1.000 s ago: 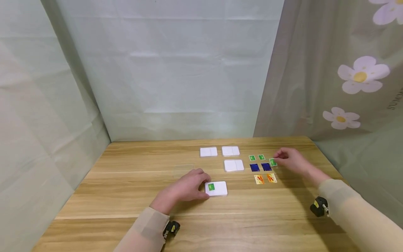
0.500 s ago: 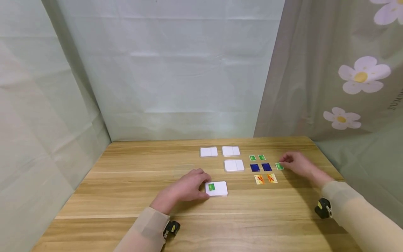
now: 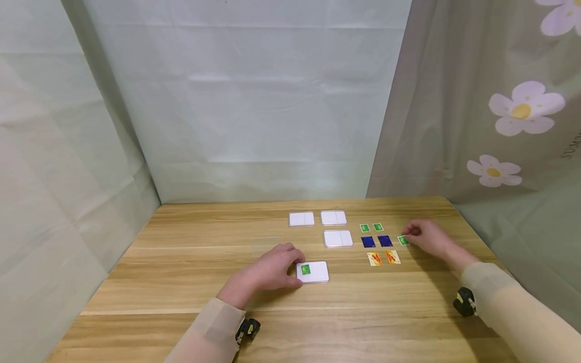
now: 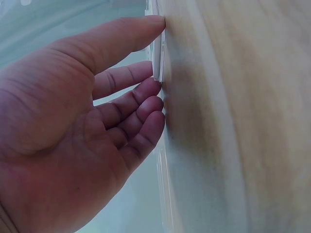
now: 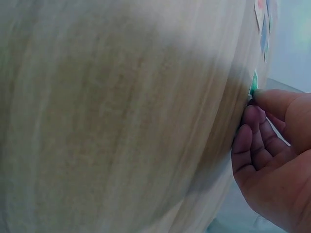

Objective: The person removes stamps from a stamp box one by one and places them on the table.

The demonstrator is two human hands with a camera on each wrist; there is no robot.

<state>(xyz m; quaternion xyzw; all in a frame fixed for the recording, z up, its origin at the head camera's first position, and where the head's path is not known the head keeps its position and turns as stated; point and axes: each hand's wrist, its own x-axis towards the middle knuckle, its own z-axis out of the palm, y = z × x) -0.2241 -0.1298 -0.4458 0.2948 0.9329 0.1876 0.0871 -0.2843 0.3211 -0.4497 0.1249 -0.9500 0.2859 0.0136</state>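
My left hand (image 3: 274, 267) holds a small white card in a clear case (image 3: 320, 272) at its left end. In the left wrist view, the thumb (image 4: 141, 26) and the fingers lie at opposite edges of it. A small green square card (image 3: 306, 269) lies on the left part of the white card. My right hand (image 3: 428, 237) pinches another green square card (image 3: 403, 240) by its right edge. That card appears tilted up from the wood in the right wrist view (image 5: 253, 83). The other right fingertips rest near the tabletop.
Left of the right hand lie two green squares (image 3: 371, 227), two dark blue squares (image 3: 376, 241) and two yellow-orange squares (image 3: 384, 258). Three white cards in clear cases (image 3: 338, 238) lie at the back. A clear cover (image 3: 265, 245) lies behind the left hand on the wooden table (image 3: 181, 282).
My right hand has drawn the green card rightward and slightly nearer, away from the blue squares, then stayed nearly in place. The left hand has not moved.
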